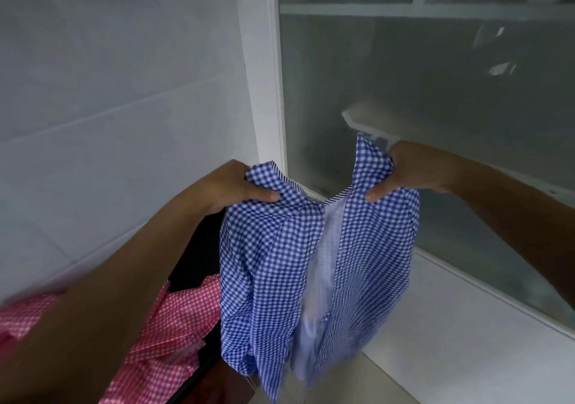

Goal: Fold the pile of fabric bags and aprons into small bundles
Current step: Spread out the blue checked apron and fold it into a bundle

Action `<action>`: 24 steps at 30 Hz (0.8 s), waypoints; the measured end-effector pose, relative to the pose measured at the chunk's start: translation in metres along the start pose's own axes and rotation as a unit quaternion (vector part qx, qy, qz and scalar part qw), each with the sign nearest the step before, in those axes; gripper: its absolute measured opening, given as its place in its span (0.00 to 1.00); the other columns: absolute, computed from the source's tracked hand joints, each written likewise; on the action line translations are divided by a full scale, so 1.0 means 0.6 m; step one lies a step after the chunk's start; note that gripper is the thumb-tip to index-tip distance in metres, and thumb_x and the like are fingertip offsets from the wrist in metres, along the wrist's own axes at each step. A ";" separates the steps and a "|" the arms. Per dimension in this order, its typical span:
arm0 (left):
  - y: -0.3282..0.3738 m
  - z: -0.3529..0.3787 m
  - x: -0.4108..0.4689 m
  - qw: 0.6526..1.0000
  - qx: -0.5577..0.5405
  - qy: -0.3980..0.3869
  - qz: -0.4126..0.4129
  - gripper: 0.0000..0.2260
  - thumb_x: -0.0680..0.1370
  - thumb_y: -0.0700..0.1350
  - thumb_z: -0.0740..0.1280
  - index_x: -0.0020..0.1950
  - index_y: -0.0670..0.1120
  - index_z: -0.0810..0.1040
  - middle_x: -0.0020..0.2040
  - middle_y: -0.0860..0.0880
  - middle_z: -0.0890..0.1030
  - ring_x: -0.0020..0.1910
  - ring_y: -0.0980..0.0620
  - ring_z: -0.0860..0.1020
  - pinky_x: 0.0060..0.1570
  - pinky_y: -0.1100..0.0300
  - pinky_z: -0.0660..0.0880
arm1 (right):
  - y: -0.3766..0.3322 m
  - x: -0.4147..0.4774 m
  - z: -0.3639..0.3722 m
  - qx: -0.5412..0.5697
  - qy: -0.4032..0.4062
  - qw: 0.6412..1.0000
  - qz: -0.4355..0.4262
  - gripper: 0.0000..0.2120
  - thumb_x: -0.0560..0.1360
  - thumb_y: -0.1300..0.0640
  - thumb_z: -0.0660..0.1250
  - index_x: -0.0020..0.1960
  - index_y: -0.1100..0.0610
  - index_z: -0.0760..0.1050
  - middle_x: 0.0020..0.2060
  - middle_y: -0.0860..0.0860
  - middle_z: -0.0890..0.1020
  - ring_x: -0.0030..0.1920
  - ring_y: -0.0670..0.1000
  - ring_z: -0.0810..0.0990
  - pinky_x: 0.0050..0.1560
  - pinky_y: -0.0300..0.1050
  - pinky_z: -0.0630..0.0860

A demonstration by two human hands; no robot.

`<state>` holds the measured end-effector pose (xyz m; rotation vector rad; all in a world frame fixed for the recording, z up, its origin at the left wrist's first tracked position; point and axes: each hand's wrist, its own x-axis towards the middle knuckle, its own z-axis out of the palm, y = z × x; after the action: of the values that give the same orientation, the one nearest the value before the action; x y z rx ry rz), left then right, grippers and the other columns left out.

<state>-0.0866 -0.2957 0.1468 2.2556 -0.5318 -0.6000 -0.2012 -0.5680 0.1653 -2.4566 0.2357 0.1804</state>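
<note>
A blue-and-white gingham apron [267,267] hangs in the air in front of me, held up by its top edge. My left hand [230,186] grips its upper left corner, thumb pressed on the front. My right hand [413,170] grips the upper right corner, thumb on the cloth as well. The two side panels fold inward and show a pale lining [323,248] down the middle. The lower hem is blurred. Below my left arm lies a pink-and-white gingham fabric [174,326].
Dark fabric [202,248] sits behind the pink piece. A white tiled wall [109,92] fills the left. A white-framed frosted glass panel [435,77] stands to the right, with a white ledge [466,341] along its base.
</note>
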 end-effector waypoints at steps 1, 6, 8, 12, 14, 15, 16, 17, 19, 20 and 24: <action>0.002 0.007 0.000 1.000 -0.024 0.013 0.011 0.16 0.67 0.49 0.77 0.52 0.45 0.81 0.48 0.51 0.82 0.44 0.55 0.79 0.41 0.66 0.71 | -0.002 -0.001 0.006 0.024 -0.013 1.000 -0.006 0.11 0.63 0.57 0.79 0.39 0.55 0.78 0.34 0.42 0.83 0.35 0.44 0.81 0.37 0.37 0.75; 0.017 0.047 -0.004 0.989 -0.099 0.059 0.091 0.18 0.65 0.46 0.79 0.52 0.46 0.82 0.46 0.54 0.82 0.44 0.59 0.81 0.47 0.65 0.76 | -0.012 0.010 0.062 0.206 -0.043 0.976 -0.057 0.23 0.59 0.51 0.76 0.52 0.55 0.78 0.50 0.51 0.84 0.51 0.53 0.83 0.59 0.55 0.77; 0.026 0.059 -0.007 0.984 -0.094 0.051 0.145 0.12 0.65 0.44 0.79 0.46 0.49 0.82 0.42 0.57 0.82 0.39 0.63 0.80 0.42 0.70 0.76 | -0.027 0.016 0.084 0.212 -0.071 0.970 -0.091 0.28 0.59 0.47 0.77 0.57 0.50 0.75 0.54 0.48 0.83 0.54 0.50 0.82 0.60 0.52 0.76; 0.041 0.077 -0.017 0.976 -0.077 0.037 0.199 0.13 0.66 0.43 0.79 0.48 0.48 0.82 0.43 0.56 0.83 0.39 0.63 0.80 0.43 0.71 0.76 | -0.065 0.022 0.114 0.096 -0.123 0.983 -0.099 0.21 0.66 0.49 0.75 0.58 0.47 0.76 0.53 0.43 0.82 0.52 0.44 0.81 0.55 0.37 0.77; 0.041 0.076 -0.021 0.980 -0.050 0.057 0.183 0.18 0.66 0.47 0.79 0.53 0.48 0.80 0.46 0.56 0.81 0.42 0.61 0.79 0.45 0.69 0.74 | -0.075 0.030 0.114 0.022 -0.117 0.989 -0.093 0.19 0.70 0.51 0.74 0.59 0.54 0.77 0.54 0.48 0.82 0.52 0.49 0.81 0.57 0.41 0.77; 0.033 0.074 -0.020 0.985 -0.020 0.053 0.163 0.21 0.66 0.50 0.78 0.56 0.49 0.78 0.48 0.57 0.80 0.44 0.61 0.78 0.46 0.68 0.73 | -0.077 0.032 0.109 0.003 -0.127 0.987 -0.098 0.15 0.72 0.53 0.72 0.58 0.55 0.78 0.51 0.48 0.83 0.51 0.49 0.82 0.55 0.39 0.77; 0.022 0.072 -0.023 0.990 0.005 0.023 0.139 0.24 0.66 0.52 0.78 0.59 0.50 0.76 0.51 0.56 0.80 0.48 0.60 0.78 0.51 0.66 0.73 | -0.083 0.029 0.103 0.000 -0.138 0.984 -0.111 0.09 0.74 0.56 0.70 0.54 0.53 0.79 0.48 0.46 0.83 0.48 0.46 0.82 0.51 0.35 0.77; 0.004 0.074 -0.024 0.992 0.012 -0.033 0.122 0.27 0.66 0.53 0.78 0.63 0.51 0.75 0.56 0.56 0.79 0.53 0.58 0.78 0.57 0.63 0.72 | -0.089 0.025 0.095 0.022 -0.151 0.981 -0.121 0.05 0.75 0.59 0.68 0.50 0.51 0.79 0.44 0.43 0.83 0.44 0.43 0.83 0.46 0.31 0.77; -0.037 0.096 -0.031 0.982 -0.032 -0.143 0.118 0.28 0.68 0.49 0.78 0.65 0.57 0.73 0.62 0.59 0.77 0.60 0.59 0.76 0.63 0.61 0.70 | -0.100 0.021 0.076 0.098 -0.155 0.976 -0.117 0.07 0.77 0.62 0.65 0.46 0.50 0.77 0.38 0.40 0.84 0.39 0.40 0.83 0.41 0.30 0.77; -0.055 0.112 -0.038 0.975 -0.080 -0.170 0.118 0.26 0.69 0.44 0.77 0.64 0.59 0.72 0.62 0.60 0.77 0.61 0.61 0.75 0.64 0.62 0.70 | -0.106 0.019 0.067 0.125 -0.145 0.975 -0.112 0.07 0.77 0.62 0.65 0.45 0.51 0.77 0.36 0.40 0.84 0.37 0.40 0.83 0.41 0.31 0.77; -0.095 0.142 -0.056 0.923 -0.372 -0.068 0.070 0.11 0.75 0.38 0.68 0.56 0.48 0.80 0.57 0.49 0.83 0.56 0.49 0.80 0.58 0.53 0.75 | -0.112 0.024 0.036 0.055 -0.134 0.979 -0.145 0.16 0.68 0.42 0.71 0.52 0.47 0.76 0.50 0.41 0.83 0.50 0.44 0.82 0.55 0.41 0.75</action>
<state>-0.1505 -0.2873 0.0601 1.4537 -0.4301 -0.7363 -0.1745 -0.5044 0.1863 -2.2937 -0.2239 0.3577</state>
